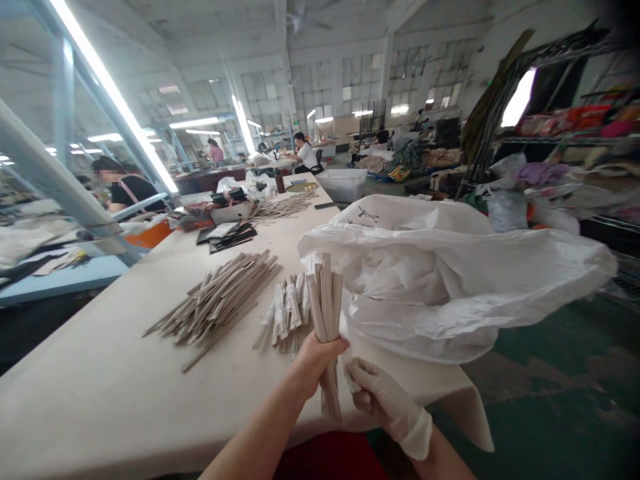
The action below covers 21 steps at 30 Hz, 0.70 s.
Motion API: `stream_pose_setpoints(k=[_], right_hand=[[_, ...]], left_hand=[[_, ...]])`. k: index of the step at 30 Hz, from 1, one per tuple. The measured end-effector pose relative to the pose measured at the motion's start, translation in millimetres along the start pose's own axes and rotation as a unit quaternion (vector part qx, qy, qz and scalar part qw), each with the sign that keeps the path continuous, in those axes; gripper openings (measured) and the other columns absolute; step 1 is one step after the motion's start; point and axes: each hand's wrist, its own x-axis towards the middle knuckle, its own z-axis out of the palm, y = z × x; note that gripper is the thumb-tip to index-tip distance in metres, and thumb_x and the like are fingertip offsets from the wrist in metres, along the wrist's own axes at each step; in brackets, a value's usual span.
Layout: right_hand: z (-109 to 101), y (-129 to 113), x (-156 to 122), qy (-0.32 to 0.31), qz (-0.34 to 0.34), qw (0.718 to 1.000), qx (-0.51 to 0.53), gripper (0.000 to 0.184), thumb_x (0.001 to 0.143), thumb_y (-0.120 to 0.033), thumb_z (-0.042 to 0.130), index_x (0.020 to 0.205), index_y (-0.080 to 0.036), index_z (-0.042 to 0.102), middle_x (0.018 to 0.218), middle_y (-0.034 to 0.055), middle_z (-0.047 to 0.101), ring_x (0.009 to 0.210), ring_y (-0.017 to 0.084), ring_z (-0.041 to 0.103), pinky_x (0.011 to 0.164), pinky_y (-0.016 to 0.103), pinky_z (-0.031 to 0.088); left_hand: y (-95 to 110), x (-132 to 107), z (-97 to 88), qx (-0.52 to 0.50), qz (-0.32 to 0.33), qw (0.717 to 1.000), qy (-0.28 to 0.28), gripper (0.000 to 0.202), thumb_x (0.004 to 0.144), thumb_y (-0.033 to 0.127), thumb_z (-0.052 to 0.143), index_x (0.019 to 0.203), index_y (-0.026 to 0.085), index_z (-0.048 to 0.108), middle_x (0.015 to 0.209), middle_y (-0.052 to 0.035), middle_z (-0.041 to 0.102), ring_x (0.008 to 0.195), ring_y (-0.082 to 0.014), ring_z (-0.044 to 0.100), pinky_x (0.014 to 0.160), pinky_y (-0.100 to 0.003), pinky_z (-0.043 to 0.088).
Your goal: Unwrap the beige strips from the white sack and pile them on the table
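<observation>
My left hand (319, 357) is bare and wrapped around an upright bundle of flat beige strips (326, 300), its thumb across the front. Close beside the bundle's lower half, my right hand (383, 393) wears a pale glove. Its fingers are curled on a thin whitish strip (349, 372) next to the left thumb; where this strip ends is hidden. Just behind the left hand lie several smaller bundles (290, 307) with white wrapping around their middles. Further left, a loose heap of the same beige strips (220, 303) is spread on the cream-covered table (120, 400).
A large white plastic sack (420, 280) slumps over the table's right side. Dark flat pieces (227, 237) and more strips (283, 205) lie farther back. A white bin (343, 183) stands beyond the far end. Co-workers sit at tables behind, and loaded shelves stand at right.
</observation>
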Motion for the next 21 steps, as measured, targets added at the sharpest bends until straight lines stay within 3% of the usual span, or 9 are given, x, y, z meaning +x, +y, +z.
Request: stream_pose_setpoints(k=[4, 8, 11, 13, 17, 21], right_hand=[[-4.9, 1.9, -13.3, -0.036, 0.011, 0.995, -0.087, 0.045, 0.064, -0.06, 0.062, 0.06, -0.017, 0.047, 0.045, -0.0073, 0.038, 0.037, 0.004, 0.026, 0.04, 0.023, 0.014], [-4.3, -5.9, -10.3, 0.014, -0.049, 0.972, -0.227, 0.057, 0.06, -0.071, 0.054, 0.075, -0.016, 0.058, 0.052, -0.0029, 0.049, 0.047, 0.009, 0.039, 0.045, 0.024, 0.026], [7.9, -6.9, -0.7, 0.049, -0.115, 0.956, -0.264, 0.05, 0.056, -0.065, 0.062, 0.072, -0.018, 0.055, 0.054, -0.0045, 0.047, 0.049, 0.01, 0.039, 0.049, 0.025, 0.029], [20.8, -3.4, 3.9, 0.048, -0.102, 0.962, -0.249, 0.045, 0.053, -0.058, 0.069, 0.062, -0.019, 0.049, 0.052, -0.006, 0.045, 0.047, 0.008, 0.038, 0.048, 0.024, 0.029], [40.6, 7.8, 1.8, -0.021, -0.02, 0.976, -0.214, 0.043, 0.058, -0.057, 0.067, 0.06, -0.017, 0.051, 0.053, -0.0029, 0.052, 0.043, 0.007, 0.035, 0.045, 0.023, 0.024], [43.5, 18.9, -6.4, -0.149, 0.021, 0.974, -0.17, 0.046, 0.067, -0.06, 0.058, 0.071, -0.015, 0.061, 0.058, 0.0012, 0.057, 0.048, 0.009, 0.045, 0.048, 0.024, 0.027]], left_hand=[[-0.7, -6.6, -11.2, -0.006, 0.002, 1.0, 0.002, 0.021, 0.054, 0.023, 0.069, 0.066, 0.015, 0.054, 0.056, 0.0045, 0.05, 0.049, -0.0063, 0.039, 0.052, -0.02, 0.033], [-3.8, -14.7, -17.0, 0.055, 0.032, 0.997, 0.032, 0.022, 0.055, 0.023, 0.068, 0.068, 0.015, 0.052, 0.058, 0.0046, 0.05, 0.054, -0.0076, 0.041, 0.054, -0.02, 0.033], [-3.2, -21.9, -19.8, 0.081, 0.058, 0.993, 0.061, 0.021, 0.057, 0.024, 0.065, 0.069, 0.015, 0.051, 0.06, 0.0043, 0.049, 0.057, -0.0086, 0.042, 0.055, -0.02, 0.034], [-1.5, -26.4, -22.9, 0.09, 0.068, 0.99, 0.083, 0.019, 0.057, 0.024, 0.063, 0.068, 0.016, 0.05, 0.06, 0.0044, 0.048, 0.056, -0.0086, 0.042, 0.054, -0.02, 0.035], [-2.0, -32.9, -34.3, 0.108, 0.075, 0.987, 0.094, 0.016, 0.057, 0.023, 0.062, 0.065, 0.017, 0.049, 0.057, 0.0044, 0.046, 0.054, -0.0089, 0.042, 0.053, -0.02, 0.035], [-16.6, -32.4, -46.8, 0.121, 0.06, 0.989, 0.061, 0.013, 0.056, 0.019, 0.057, 0.064, 0.018, 0.046, 0.056, 0.0048, 0.046, 0.053, -0.009, 0.042, 0.051, -0.021, 0.034]])
